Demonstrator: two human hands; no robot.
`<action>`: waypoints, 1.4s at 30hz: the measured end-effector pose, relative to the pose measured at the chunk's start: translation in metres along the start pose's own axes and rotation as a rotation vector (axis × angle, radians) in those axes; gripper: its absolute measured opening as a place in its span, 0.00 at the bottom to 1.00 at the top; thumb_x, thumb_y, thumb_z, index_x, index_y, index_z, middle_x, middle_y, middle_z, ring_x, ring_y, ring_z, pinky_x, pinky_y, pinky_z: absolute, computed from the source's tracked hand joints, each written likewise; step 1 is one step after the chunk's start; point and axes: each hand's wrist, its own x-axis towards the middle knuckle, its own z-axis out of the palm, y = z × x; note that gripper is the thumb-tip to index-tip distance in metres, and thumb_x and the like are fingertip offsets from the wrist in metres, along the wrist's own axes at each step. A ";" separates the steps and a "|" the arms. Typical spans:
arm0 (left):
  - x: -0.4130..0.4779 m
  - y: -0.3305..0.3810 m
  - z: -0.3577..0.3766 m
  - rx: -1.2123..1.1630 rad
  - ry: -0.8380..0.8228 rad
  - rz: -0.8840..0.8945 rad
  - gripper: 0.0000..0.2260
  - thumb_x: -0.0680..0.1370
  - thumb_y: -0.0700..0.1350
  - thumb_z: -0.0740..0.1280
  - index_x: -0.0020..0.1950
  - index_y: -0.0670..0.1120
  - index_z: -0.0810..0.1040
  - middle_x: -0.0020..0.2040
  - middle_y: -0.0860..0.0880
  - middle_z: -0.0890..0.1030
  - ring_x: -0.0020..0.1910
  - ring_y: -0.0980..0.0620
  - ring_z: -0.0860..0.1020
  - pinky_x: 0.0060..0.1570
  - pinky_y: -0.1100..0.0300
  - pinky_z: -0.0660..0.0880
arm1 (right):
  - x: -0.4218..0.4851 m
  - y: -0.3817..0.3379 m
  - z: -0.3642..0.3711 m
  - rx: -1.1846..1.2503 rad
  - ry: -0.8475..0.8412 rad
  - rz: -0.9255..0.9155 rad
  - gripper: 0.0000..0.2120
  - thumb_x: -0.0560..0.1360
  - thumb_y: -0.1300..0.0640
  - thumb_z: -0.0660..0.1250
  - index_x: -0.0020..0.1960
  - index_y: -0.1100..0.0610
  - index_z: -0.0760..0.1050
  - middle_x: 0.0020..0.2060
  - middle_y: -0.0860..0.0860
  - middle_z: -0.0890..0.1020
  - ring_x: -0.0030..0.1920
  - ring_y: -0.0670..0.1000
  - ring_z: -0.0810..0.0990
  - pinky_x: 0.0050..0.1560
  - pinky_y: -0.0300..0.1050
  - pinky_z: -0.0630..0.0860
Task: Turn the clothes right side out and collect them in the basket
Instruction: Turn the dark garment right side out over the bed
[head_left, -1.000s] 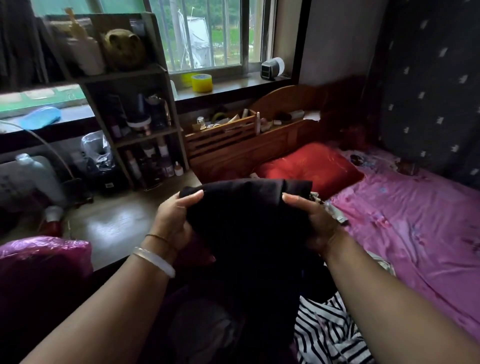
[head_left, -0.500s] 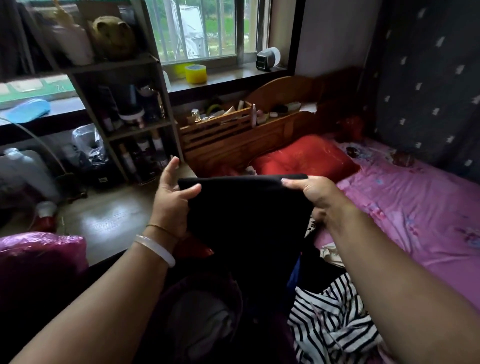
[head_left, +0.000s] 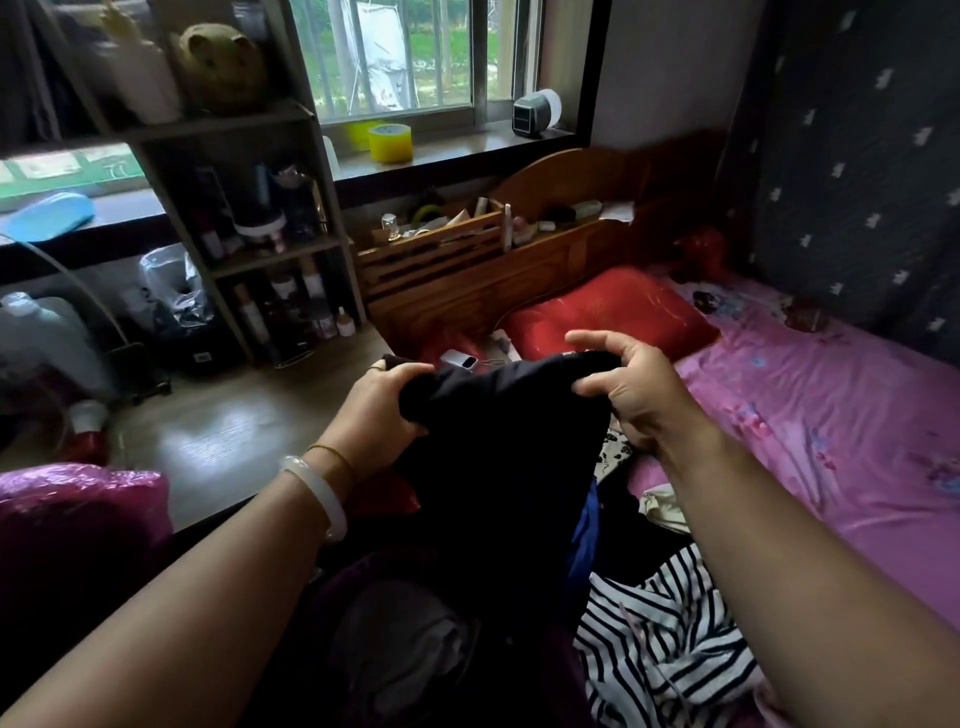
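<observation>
The black garment (head_left: 498, 467) hangs in mid-air at the centre of the view, over the heap of clothes at the bed's edge. Half a second back its top edge runs flat and taut between the hands. Now that edge sags and bunches, and the cloth drops in a loose wedge toward six o'clock.

The left hand (head_left: 387, 410), at nine o'clock on the garment, goes from a light pinch with fingers raised to a fist closed round a gathered wad of cloth. The right hand (head_left: 628, 395), at two o'clock, pinches the edge between thumb and curled fingers, forefinger sticking out. The hands are apart, though a little nearer each other than before.

This reads as the spreading-out being over and the gathering begun, either to turn the piece or to drop it in. The even black cloth does not show which side faces out.

At six o'clock below the garment sits a dark purplish tub (head_left: 337, 587) with a grey cloth (head_left: 400, 639) in it. It is probably the basket, but too dim to be sure. A blue cloth (head_left: 582, 530) lies just beside the garment at four o'clock. A striped top (head_left: 665, 654) lies at five o'clock on the pink sheet (head_left: 831, 441), likely not yet dealt with.
</observation>
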 end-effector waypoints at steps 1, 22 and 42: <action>-0.001 0.001 0.000 0.003 0.071 -0.008 0.24 0.63 0.36 0.77 0.59 0.46 0.81 0.53 0.46 0.77 0.56 0.45 0.76 0.55 0.67 0.65 | -0.001 0.001 -0.001 -0.107 0.021 -0.041 0.22 0.65 0.75 0.69 0.49 0.51 0.82 0.45 0.57 0.83 0.45 0.56 0.82 0.48 0.48 0.80; 0.006 0.025 -0.014 -0.230 0.189 0.295 0.09 0.70 0.42 0.72 0.47 0.52 0.78 0.37 0.61 0.77 0.37 0.60 0.74 0.43 0.64 0.72 | -0.019 -0.015 0.041 -1.111 -0.271 -0.124 0.13 0.64 0.51 0.72 0.48 0.51 0.76 0.43 0.49 0.83 0.49 0.53 0.82 0.48 0.46 0.78; -0.031 -0.036 0.004 -1.004 -0.047 -0.311 0.10 0.62 0.38 0.78 0.39 0.43 0.82 0.39 0.41 0.82 0.37 0.44 0.81 0.41 0.48 0.78 | -0.002 -0.092 0.032 -0.189 -0.568 -0.216 0.08 0.71 0.70 0.67 0.48 0.61 0.80 0.32 0.48 0.83 0.31 0.43 0.81 0.31 0.34 0.75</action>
